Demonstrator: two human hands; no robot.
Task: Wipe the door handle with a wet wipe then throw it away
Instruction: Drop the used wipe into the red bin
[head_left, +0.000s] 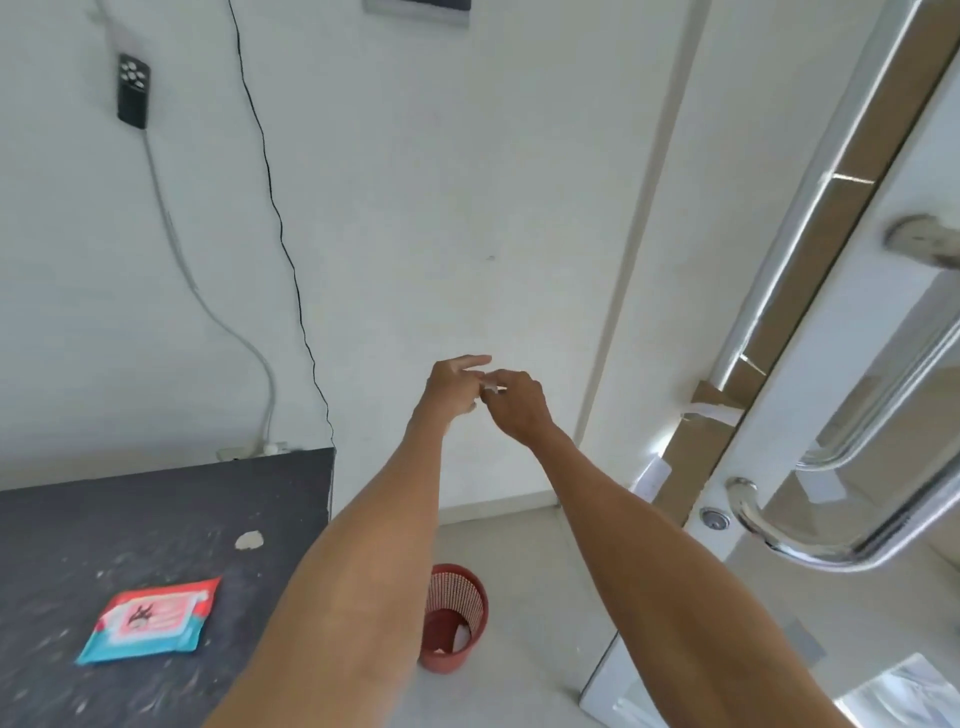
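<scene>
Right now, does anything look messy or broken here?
Yes. A pale chip-like scrap and light specks litter the dark table. On the door edge, brown covering looks torn, with white strips peeling away.

1. Above the red mesh plastic waste bin (453, 618), both forearms cross the air; its open mouth stays unblocked.
2. Left of the bin, the dark speckled table (156, 530) edge walls that side.
3. Right of the bin, bare floor runs to the curved chrome door handle (810, 540).
</scene>
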